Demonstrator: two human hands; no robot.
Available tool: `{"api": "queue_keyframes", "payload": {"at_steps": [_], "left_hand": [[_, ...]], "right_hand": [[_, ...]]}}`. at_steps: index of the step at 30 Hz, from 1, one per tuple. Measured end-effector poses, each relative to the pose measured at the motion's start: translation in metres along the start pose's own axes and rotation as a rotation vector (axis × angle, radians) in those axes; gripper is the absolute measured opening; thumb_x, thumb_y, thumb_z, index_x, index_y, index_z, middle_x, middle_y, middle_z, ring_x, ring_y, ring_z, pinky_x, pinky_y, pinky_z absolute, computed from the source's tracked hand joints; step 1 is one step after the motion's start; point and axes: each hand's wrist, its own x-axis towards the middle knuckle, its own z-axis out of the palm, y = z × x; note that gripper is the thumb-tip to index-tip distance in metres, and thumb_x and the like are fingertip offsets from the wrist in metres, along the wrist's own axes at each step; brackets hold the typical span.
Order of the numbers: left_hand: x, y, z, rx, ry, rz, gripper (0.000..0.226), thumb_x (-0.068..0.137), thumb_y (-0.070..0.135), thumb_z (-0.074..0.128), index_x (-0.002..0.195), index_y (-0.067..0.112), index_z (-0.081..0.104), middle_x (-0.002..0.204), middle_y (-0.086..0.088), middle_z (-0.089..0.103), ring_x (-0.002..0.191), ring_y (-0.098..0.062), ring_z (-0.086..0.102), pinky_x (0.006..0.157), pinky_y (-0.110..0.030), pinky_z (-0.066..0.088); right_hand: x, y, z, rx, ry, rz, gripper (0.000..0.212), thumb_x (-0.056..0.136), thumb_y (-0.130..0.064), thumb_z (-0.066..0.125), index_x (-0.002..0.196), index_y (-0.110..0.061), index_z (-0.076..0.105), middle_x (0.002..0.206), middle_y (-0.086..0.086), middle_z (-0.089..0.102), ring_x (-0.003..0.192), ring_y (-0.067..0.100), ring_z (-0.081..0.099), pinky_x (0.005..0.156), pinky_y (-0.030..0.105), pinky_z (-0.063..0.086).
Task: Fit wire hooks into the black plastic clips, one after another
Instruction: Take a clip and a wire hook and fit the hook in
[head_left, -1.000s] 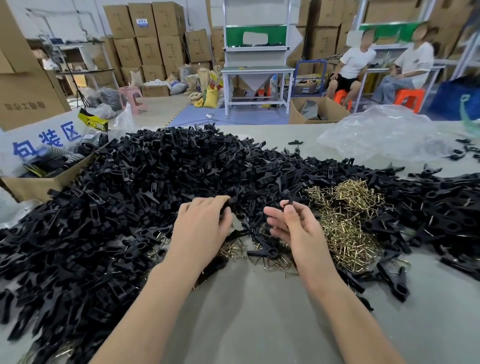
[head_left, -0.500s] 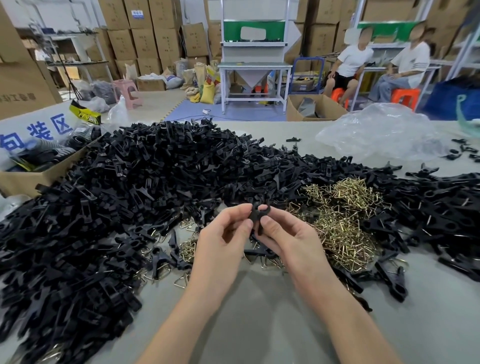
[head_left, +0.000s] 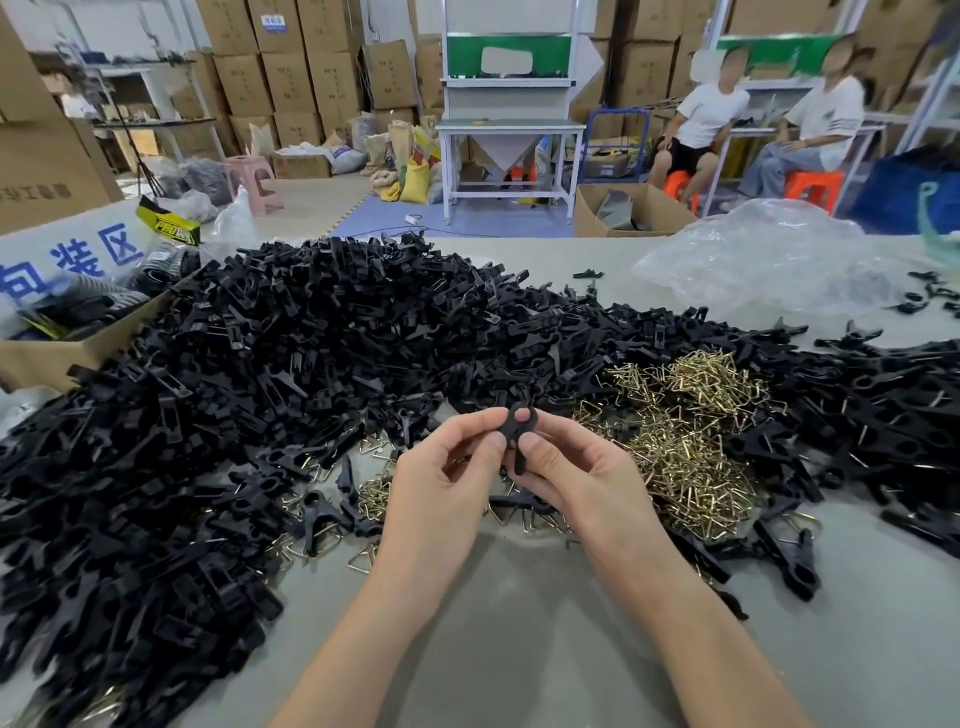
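Both hands meet at the middle of the grey table (head_left: 509, 649), pinching one black plastic clip (head_left: 519, 423) between them. My left hand (head_left: 447, 478) grips its left side with thumb and forefinger. My right hand (head_left: 576, 467) holds the right side and lower part. The clip's looped top sticks up above my fingertips. A huge pile of black clips (head_left: 249, 395) covers the table's left and far side. A heap of brass-coloured wire hooks (head_left: 685, 431) lies just right of my hands. I cannot tell whether a hook is in the held clip.
More black clips (head_left: 893, 410) spread along the right side. Loose hooks and clips (head_left: 332, 514) lie left of my left hand. A cardboard box (head_left: 67, 338) stands at the far left and a clear plastic bag (head_left: 763, 260) at the far right. Two people sit beyond the table.
A second ago both hands were reaching into the clip pile. They drew back, came together and lifted one black clip, now held a little higher between the fingertips.
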Motion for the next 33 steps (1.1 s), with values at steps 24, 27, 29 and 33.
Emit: {"api": "queue_keyframes", "payload": {"at_steps": [24, 27, 29, 33], "left_hand": [[0.007, -0.013, -0.051, 1.242, -0.144, -0.074, 0.045, 0.100, 0.029, 0.027, 0.140, 0.037, 0.046, 0.134, 0.011, 0.048, 0.127, -0.014, 0.042, 0.107, -0.034, 0.026], [0.010, -0.011, -0.056, 1.181, -0.206, -0.098, 0.049, 0.098, 0.022, 0.030, 0.141, 0.041, 0.043, 0.134, 0.015, 0.046, 0.131, -0.011, 0.037, 0.111, -0.035, 0.022], [0.010, -0.010, -0.059, 1.153, -0.256, -0.099, 0.048, 0.098, 0.021, 0.034, 0.139, 0.044, 0.044, 0.132, 0.018, 0.045, 0.130, -0.011, 0.037, 0.112, -0.034, 0.020], [0.008, -0.008, -0.063, 1.051, -0.294, -0.065, 0.043, 0.100, 0.023, 0.041, 0.133, 0.050, 0.047, 0.120, 0.025, 0.045, 0.113, 0.002, 0.042, 0.101, -0.025, 0.021]], "right_hand": [[0.001, 0.007, -0.008, -0.169, 0.123, -0.120, 0.021, 0.092, -0.009, 0.070, 0.103, -0.026, 0.073, 0.080, -0.013, 0.070, 0.082, 0.013, 0.073, 0.075, 0.020, 0.059], [0.002, 0.008, -0.008, -0.180, 0.122, -0.129, 0.021, 0.093, -0.008, 0.069, 0.104, -0.026, 0.072, 0.080, -0.015, 0.071, 0.081, 0.012, 0.074, 0.073, 0.019, 0.059], [0.002, 0.009, -0.008, -0.177, 0.125, -0.130, 0.021, 0.093, -0.008, 0.069, 0.104, -0.026, 0.072, 0.081, -0.014, 0.071, 0.081, 0.013, 0.074, 0.073, 0.019, 0.059], [0.003, 0.010, -0.009, -0.185, 0.133, -0.128, 0.019, 0.093, -0.010, 0.069, 0.106, -0.025, 0.071, 0.084, -0.012, 0.072, 0.083, 0.014, 0.074, 0.074, 0.020, 0.059]]}}
